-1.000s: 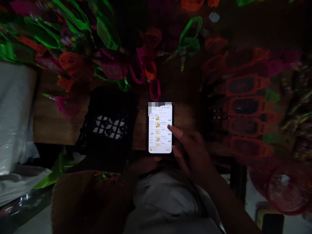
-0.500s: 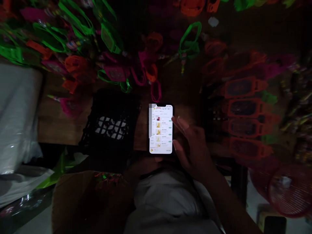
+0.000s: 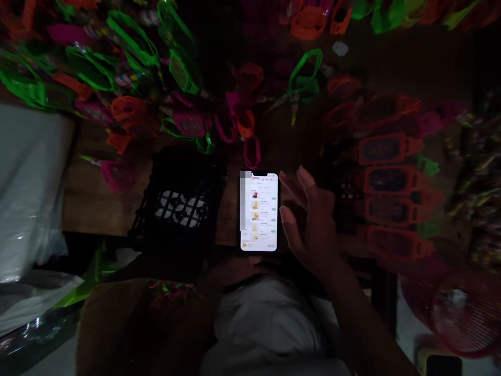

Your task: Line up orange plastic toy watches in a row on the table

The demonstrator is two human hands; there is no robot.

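A lit smartphone [image 3: 264, 214] is upright in the view near the table's front edge. Its screen shows a list with small pictures and green buttons, partly blurred out at the left. My right hand [image 3: 313, 224] hovers just right of it, open, fingers apart and bent, holding nothing. In the dark below the phone's lower edge is my left hand [image 3: 233, 269]; one fingertip shows faintly, most fingers are hidden, and I cannot tell whether it grips the phone. A pink band [image 3: 252, 152] lies just beyond the phone.
A black plastic basket [image 3: 180, 177] stands left of the phone. Green watch-like toys [image 3: 183, 70] and others in orange and pink crowd the far side. Orange ones [image 3: 385, 180] are lined up at right. A cardboard box [image 3: 105, 313] and a red mesh basket [image 3: 465, 313] sit below.
My right hand's fingers have lifted off the phone's right edge and spread apart, a little to the right. The whole view has shifted slightly; the phone's list looks the same.
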